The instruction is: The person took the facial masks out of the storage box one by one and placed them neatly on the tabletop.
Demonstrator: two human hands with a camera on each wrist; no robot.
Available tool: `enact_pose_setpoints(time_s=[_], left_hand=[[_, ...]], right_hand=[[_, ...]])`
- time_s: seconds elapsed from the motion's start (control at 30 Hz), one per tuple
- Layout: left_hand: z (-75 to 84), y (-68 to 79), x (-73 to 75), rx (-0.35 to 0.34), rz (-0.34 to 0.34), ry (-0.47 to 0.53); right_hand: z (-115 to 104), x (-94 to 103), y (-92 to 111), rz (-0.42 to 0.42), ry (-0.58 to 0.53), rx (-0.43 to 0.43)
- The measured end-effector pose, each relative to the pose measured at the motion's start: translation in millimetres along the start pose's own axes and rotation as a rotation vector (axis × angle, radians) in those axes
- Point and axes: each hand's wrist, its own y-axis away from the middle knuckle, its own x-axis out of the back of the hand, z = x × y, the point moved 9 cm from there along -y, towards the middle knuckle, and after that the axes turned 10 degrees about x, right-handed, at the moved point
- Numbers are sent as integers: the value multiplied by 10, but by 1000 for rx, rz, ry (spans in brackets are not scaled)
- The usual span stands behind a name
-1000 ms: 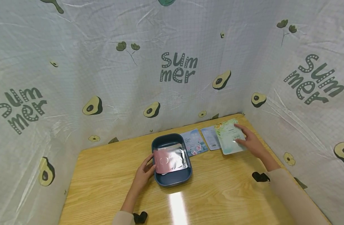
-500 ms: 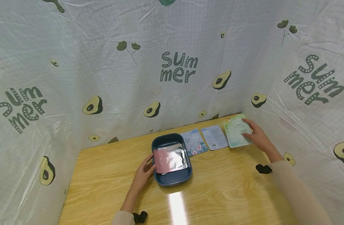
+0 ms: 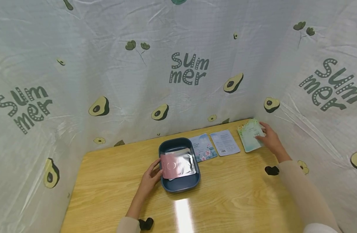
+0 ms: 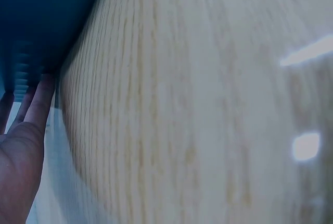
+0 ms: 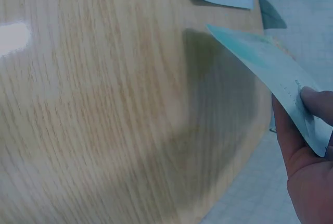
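The right hand [image 3: 271, 139] is pinching a flat, pale green rectangular sachet with a leafy, floral printed edge [image 3: 249, 135], thumb on the printed face and fingers behind it. A second ago this sachet was covering part of the flat, whitish-lavender packet with small print and a barcode [image 3: 225, 142]; now it is sitting farther right, near the desk's far right corner, and a strip of the wooden, light-grained desk [image 3: 225, 194] is showing between the two. The right wrist view is showing the sachet tilting, with a dark shadow falling on the wood beneath it. The left hand [image 3: 149, 178] is staying where it was, its fingers lying fairly straight against the left side of the dark blue, rounded rectangular tray [image 3: 179, 185]. Inside the tray, the shiny pink-and-silver foil pouch [image 3: 177, 164] is lying unmoved, with pale edges peeking out under it. Right of the tray, a light blue sachet with pink flowers [image 3: 204, 148] is lying flat, its left edge disappearing behind the tray's rim, and the lavender packet is lying just beyond it. The right hand is hiding the green sachet's right edge. The white, avocado-printed cloth [image 3: 137, 84] is hanging close behind the desk and along its right side.
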Motion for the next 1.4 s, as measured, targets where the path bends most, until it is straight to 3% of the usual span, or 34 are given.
enact_pose_setpoints(time_s=[0.3,0.63,0.9,1.07,1.23,1.4], left_hand=[[-16,-18,1,-6,3,-5],[18,-25,-26,-16,-6,2],[25,-3,-24,-7,1,0],[25,7,-18,-4,14,-11],[21,-28,-42,-10,0,-6],[-6,-16,-3,-4,15,2]], right_hand=[[125,-109,-88,47,162,-6],[180,-310,-238,-75,180,-99],[303,-373,-274,-56,272,-105],[424,-472,-226,-85,326,-142],[361,-487,-185,-131,413,-177],[221,-555,-206,-156,426,-164]])
